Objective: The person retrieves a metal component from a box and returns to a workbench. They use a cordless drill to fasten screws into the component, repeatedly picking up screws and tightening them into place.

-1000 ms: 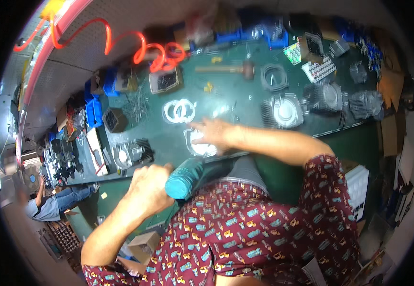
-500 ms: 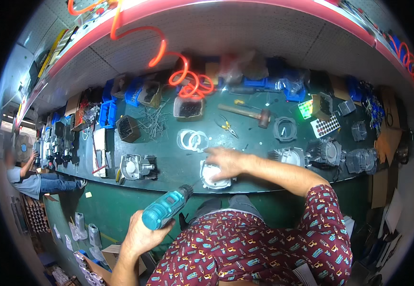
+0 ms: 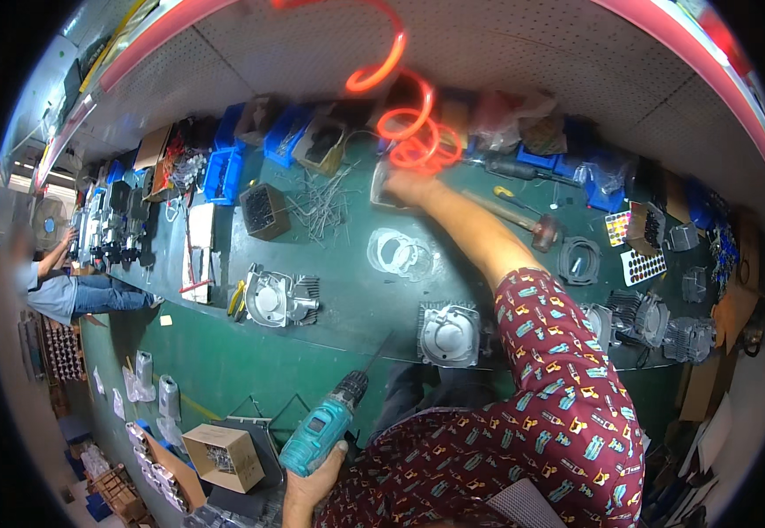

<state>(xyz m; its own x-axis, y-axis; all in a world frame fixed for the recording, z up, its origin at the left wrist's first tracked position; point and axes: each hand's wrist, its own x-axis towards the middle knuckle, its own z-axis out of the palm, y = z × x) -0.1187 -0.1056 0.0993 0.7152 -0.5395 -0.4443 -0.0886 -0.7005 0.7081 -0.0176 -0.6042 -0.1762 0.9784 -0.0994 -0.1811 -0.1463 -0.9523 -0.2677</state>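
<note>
My left hand (image 3: 315, 480) is wrapped round the grip of a teal cordless drill (image 3: 316, 436), held low in front of the bench with its long thin bit pointing up and to the right. My right arm stretches far across the bench. At its end my right hand (image 3: 410, 187) dips into an open cardboard box (image 3: 384, 189); its fingers are hidden there. A silvery finned metal housing (image 3: 449, 337) lies near the front edge, apart from both hands. Several pale ring gaskets (image 3: 398, 253) lie flat between that housing and the box.
Orange coiled hose (image 3: 417, 141) hangs close above my right hand. A hammer (image 3: 545, 231) lies right of the box. Another housing (image 3: 272, 297) sits left, and more finned housings (image 3: 651, 319) stand right. Metal rods (image 3: 316, 207) and a box of small dark parts (image 3: 263, 211) lie left. Another person (image 3: 74, 295) stands far left.
My right hand has left the housing and reached away into the box. The drill has dropped lower, nearer my body. The whole view has shifted, so the bench contents appear further right.
</note>
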